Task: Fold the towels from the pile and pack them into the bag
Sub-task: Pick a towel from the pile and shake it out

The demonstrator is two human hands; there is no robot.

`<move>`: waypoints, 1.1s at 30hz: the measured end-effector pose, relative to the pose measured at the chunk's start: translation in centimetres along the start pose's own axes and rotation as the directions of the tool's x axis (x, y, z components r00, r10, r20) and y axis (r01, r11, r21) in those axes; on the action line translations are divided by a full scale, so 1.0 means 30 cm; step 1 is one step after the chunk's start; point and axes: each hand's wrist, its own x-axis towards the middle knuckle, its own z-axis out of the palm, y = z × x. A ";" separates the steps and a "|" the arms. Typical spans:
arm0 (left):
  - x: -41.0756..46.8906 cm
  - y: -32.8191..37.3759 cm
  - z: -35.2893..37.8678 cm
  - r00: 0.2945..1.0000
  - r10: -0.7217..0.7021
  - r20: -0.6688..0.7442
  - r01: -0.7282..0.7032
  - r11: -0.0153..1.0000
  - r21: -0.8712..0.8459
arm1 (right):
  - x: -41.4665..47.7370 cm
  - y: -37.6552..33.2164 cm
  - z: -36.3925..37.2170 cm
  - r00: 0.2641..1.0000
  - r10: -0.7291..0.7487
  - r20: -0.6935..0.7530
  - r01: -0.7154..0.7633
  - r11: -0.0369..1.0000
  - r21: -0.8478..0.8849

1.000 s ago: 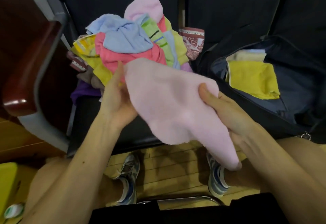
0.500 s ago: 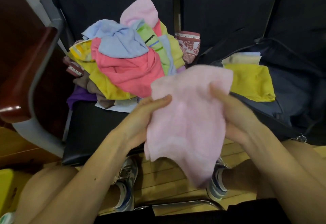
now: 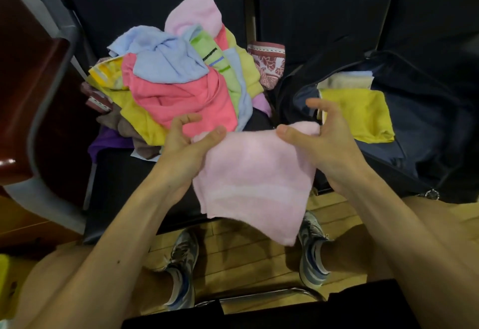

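Note:
A light pink towel (image 3: 255,181) hangs doubled over in front of me above the seat edge. My left hand (image 3: 186,147) pinches its upper left corner with the thumb on top. My right hand (image 3: 324,142) pinches the upper right corner, its other fingers spread above. Behind the hands, a pile of towels (image 3: 178,82) in blue, coral, yellow, green and pink lies heaped on the black seat. To the right an open dark blue bag (image 3: 420,126) holds a folded yellow towel (image 3: 363,113) and a cream one (image 3: 347,81).
A black seat (image 3: 124,186) carries the pile and the bag. A grey and dark red armrest (image 3: 39,111) stands at the left. Below are a wooden floor (image 3: 246,258) and my two sneakers (image 3: 181,264).
The pink towel has been drawn lower and closer to me and now hangs squarer. Both hands shifted to pinch its top corners, the left hand moving right from the pile.

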 end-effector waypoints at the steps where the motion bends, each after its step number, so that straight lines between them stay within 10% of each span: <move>1: -0.003 0.012 -0.006 1.000 0.006 0.025 -0.005 0.999 -0.034 | 0.002 -0.006 -0.006 0.997 -0.062 0.039 0.061 0.998 0.024; 6: -0.008 0.047 -0.066 0.957 0.086 0.276 -0.060 0.993 -0.101 | -0.002 -0.022 -0.030 0.935 -0.186 0.302 0.171 0.982 0.075; 11: 0.003 0.016 -0.092 0.934 0.155 0.321 -0.230 0.950 0.210 | -0.003 0.005 -0.018 0.894 -0.199 0.401 0.300 0.931 -0.208; 20: 0.007 -0.011 -0.071 0.938 0.262 0.225 -0.342 0.802 0.490 | -0.010 0.034 0.013 0.915 -0.234 0.330 0.380 0.777 -0.502; 33: 0.000 -0.008 -0.067 0.916 0.312 0.252 -0.397 0.620 0.677 | -0.002 0.043 0.021 0.968 -0.008 0.252 0.145 0.834 -0.532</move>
